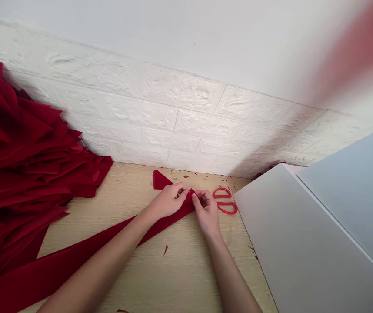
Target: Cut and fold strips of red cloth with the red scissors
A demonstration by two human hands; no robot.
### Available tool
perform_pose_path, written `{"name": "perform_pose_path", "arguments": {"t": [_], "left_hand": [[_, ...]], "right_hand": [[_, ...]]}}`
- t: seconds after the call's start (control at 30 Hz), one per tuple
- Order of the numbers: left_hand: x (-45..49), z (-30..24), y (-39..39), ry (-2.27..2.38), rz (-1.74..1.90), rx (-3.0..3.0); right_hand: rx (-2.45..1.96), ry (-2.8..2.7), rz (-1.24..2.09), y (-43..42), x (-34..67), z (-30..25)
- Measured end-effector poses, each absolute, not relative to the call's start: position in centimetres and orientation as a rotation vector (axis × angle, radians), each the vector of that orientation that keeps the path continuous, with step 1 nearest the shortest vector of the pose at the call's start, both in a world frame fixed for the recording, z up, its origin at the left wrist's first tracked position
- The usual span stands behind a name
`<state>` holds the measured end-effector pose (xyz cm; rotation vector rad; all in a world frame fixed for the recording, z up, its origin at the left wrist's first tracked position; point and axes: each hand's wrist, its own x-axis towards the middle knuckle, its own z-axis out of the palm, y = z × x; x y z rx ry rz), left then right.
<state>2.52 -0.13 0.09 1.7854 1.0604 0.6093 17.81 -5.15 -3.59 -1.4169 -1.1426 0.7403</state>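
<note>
A long strip of dark red cloth (85,245) runs diagonally over the table, from the lower left up to my hands. My right hand (207,213) is closed on its narrow far end, the thumb on top and the fingers curled beside it. Just to the left, my left hand (172,200) is closed in a pinch at the strip's upper edge; whatever sits between its fingertips is too small to make out. Red-handled scissors (228,208) lie right of my right hand, their blades hidden. Behind my left hand rests a small folded red cloth piece (161,180).
A large heap of red cloth pieces (26,161) fills the left side. On the right stands a pale box-like panel (291,234). White brick-patterned wall (160,113) borders the table (186,269) at the back. Small red scraps (165,249) are scattered about.
</note>
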Motion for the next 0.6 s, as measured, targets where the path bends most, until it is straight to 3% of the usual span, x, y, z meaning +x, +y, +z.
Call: {"name": "perform_pose_path", "arguments": {"t": [0.6], "left_hand": [[3.03,0.44,-0.34,1.062,0.693,1.755]], "right_hand": [[-1.413,-1.126,0.715,-5.47,17.45,-2.65]]}}
